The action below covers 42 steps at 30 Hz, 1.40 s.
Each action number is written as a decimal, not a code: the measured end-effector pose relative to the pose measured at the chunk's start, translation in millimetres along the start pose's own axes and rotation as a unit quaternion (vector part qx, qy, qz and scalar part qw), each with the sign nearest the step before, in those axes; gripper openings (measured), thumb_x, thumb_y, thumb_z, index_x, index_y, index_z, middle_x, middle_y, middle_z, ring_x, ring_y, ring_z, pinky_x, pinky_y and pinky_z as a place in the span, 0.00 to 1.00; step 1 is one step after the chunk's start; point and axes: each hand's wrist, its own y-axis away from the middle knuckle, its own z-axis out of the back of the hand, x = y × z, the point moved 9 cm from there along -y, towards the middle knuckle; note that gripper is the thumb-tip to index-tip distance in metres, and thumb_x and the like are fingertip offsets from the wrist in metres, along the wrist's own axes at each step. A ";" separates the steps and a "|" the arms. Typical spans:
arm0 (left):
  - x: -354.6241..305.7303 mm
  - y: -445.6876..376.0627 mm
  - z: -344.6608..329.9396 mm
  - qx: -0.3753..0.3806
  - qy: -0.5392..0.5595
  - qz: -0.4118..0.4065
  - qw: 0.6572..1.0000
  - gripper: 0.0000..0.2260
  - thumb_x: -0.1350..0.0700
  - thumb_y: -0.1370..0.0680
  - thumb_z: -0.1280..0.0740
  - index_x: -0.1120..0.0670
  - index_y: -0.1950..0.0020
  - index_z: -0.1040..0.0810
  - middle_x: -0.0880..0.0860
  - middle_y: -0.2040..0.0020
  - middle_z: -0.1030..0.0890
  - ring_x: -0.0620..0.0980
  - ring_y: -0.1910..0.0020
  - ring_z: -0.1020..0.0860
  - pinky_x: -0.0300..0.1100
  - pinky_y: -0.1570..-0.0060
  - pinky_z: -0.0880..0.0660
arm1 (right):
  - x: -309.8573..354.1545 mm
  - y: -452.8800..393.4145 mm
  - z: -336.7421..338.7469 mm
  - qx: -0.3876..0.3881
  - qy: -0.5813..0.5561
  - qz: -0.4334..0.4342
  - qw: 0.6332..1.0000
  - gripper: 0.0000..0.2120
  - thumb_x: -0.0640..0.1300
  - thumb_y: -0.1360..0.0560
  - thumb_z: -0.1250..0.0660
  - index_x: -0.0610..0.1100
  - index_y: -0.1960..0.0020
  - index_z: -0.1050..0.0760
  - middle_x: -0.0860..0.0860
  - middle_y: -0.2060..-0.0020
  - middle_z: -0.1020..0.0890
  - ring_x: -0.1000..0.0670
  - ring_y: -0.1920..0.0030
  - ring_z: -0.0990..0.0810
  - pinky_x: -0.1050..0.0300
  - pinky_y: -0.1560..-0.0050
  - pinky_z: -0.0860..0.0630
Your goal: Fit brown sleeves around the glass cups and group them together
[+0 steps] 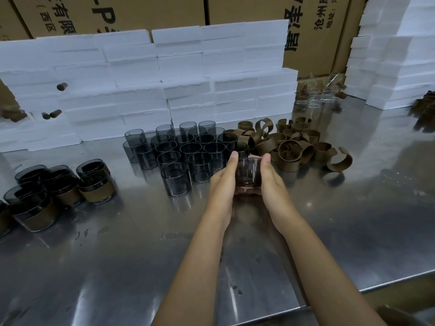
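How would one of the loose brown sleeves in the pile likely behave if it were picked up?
Probably light and springy: each brown sleeve is a thin open strip curled into a C, so it would likely flex under the fingers. The pile is interlocked, so a neighbour may well lift with it. On the steel table a nudged one might roll.

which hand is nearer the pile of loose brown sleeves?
Right. The right hand grips the glass cup from the side facing the pile of loose brown sleeves, just in front of its near edge. The left hand is on the cup's far side, toward the bare cups.
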 end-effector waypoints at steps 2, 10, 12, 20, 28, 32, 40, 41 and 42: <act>-0.4 -0.4 0.7 0.001 0.008 0.000 1.000 0.18 0.44 0.17 0.34 0.57 0.46 0.13 0.57 0.50 0.12 0.54 0.51 0.13 0.47 0.53 0.16 | -0.2 -0.9 2.6 -0.007 -0.034 -0.008 0.999 0.24 0.62 0.15 0.51 0.54 0.31 0.24 0.49 0.38 0.18 0.49 0.37 0.19 0.42 0.34 0.22; -15.4 1.5 4.1 -0.010 0.041 -0.075 0.996 0.08 0.55 0.16 0.35 0.54 0.44 0.16 0.53 0.47 0.14 0.46 0.49 0.16 0.36 0.52 0.22 | 1.2 -0.6 2.5 0.021 -0.099 -0.023 0.995 0.33 0.70 0.25 0.42 0.46 0.39 0.17 0.47 0.47 0.12 0.48 0.44 0.14 0.50 0.46 0.17; -17.4 1.9 3.0 -0.006 0.044 -0.086 0.995 0.07 0.58 0.16 0.35 0.53 0.44 0.16 0.55 0.43 0.14 0.49 0.44 0.16 0.39 0.46 0.23 | -0.8 -1.4 4.9 0.009 -0.119 -0.033 0.992 0.32 0.70 0.27 0.39 0.44 0.44 0.16 0.45 0.50 0.12 0.46 0.46 0.13 0.51 0.48 0.17; -21.2 5.0 -6.4 0.048 -0.006 -0.116 0.992 0.16 0.63 0.22 0.27 0.50 0.36 0.20 0.48 0.39 0.15 0.46 0.36 0.19 0.43 0.33 0.26 | -2.6 -0.7 0.3 0.030 -0.269 -0.065 0.961 0.28 0.59 0.26 0.36 0.40 0.35 0.21 0.41 0.42 0.14 0.46 0.41 0.15 0.58 0.44 0.18; -24.4 6.5 -6.0 0.027 -0.086 -0.158 0.983 0.23 0.59 0.29 0.20 0.47 0.38 0.23 0.44 0.41 0.17 0.34 0.43 0.20 0.26 0.47 0.28 | -1.0 4.2 -5.2 0.067 -0.323 -0.109 0.938 0.24 0.51 0.17 0.38 0.36 0.27 0.27 0.38 0.37 0.18 0.41 0.31 0.21 0.50 0.30 0.26; -24.9 5.4 5.4 -0.030 -0.076 -0.150 0.985 0.20 0.54 0.30 0.18 0.50 0.44 0.23 0.53 0.44 0.17 0.43 0.47 0.19 0.32 0.51 0.24 | 1.7 7.6 -8.4 0.083 -0.272 -0.098 0.954 0.21 0.45 0.16 0.39 0.34 0.28 0.28 0.36 0.35 0.20 0.43 0.36 0.21 0.48 0.29 0.28; -17.5 -0.3 20.8 -0.071 -0.001 -0.108 0.992 0.12 0.47 0.24 0.25 0.55 0.51 0.20 0.47 0.58 0.15 0.45 0.54 0.18 0.41 0.46 0.21 | 0.7 11.7 -12.2 0.086 -0.219 -0.105 0.966 0.15 0.51 0.24 0.30 0.46 0.41 0.23 0.44 0.46 0.18 0.49 0.47 0.19 0.56 0.44 0.25; -17.0 -0.1 19.6 -0.067 0.003 -0.104 0.992 0.11 0.49 0.22 0.26 0.56 0.51 0.20 0.49 0.57 0.15 0.48 0.52 0.18 0.47 0.41 0.22 | 0.8 11.8 -11.4 0.085 -0.222 -0.104 0.966 0.17 0.52 0.25 0.29 0.46 0.39 0.23 0.45 0.46 0.18 0.50 0.49 0.18 0.57 0.45 0.25; -17.4 0.2 18.1 -0.065 0.006 -0.103 0.993 0.09 0.51 0.21 0.28 0.57 0.50 0.19 0.49 0.57 0.15 0.48 0.51 0.18 0.51 0.38 0.23 | 1.0 11.4 -10.9 0.083 -0.227 -0.103 0.965 0.19 0.53 0.26 0.29 0.47 0.38 0.23 0.46 0.46 0.18 0.52 0.51 0.18 0.57 0.46 0.24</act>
